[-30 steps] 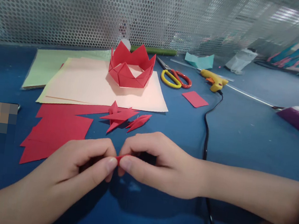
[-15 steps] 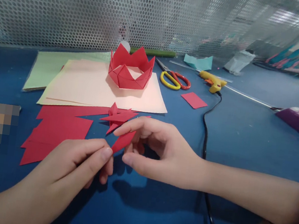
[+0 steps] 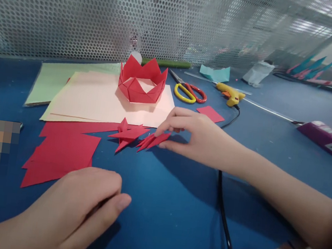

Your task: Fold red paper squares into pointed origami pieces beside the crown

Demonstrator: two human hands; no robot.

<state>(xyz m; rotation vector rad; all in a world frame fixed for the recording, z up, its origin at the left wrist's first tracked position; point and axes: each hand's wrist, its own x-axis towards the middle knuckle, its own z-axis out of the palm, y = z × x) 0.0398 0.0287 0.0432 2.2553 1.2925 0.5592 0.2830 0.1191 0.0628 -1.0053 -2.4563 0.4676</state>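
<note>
Currently, head view: right hand [image 3: 196,134] is stretched out over the blue table [image 3: 174,206], fingertips pinched narrow on the tip of a folded red paper point [image 3: 155,140], which lies flat on the table just beside a small pile of similar folded red pieces [image 3: 128,133]. Left hand [image 3: 83,203] rests low near the front edge, fingers curled loosely, nothing visible in it; just beyond it sit flat red paper sheets [image 3: 62,154]. Behind the pile: pale pink sheets [image 3: 96,100] with a red paper crown [image 3: 141,81] standing on them. Right of the crown: scissors [image 3: 188,92] with yellow and red handles, a small red paper rectangle [image 3: 210,114], a yellow glue gun [image 3: 230,94], its black cable [image 3: 223,224] running forward under the right forearm.
</note>
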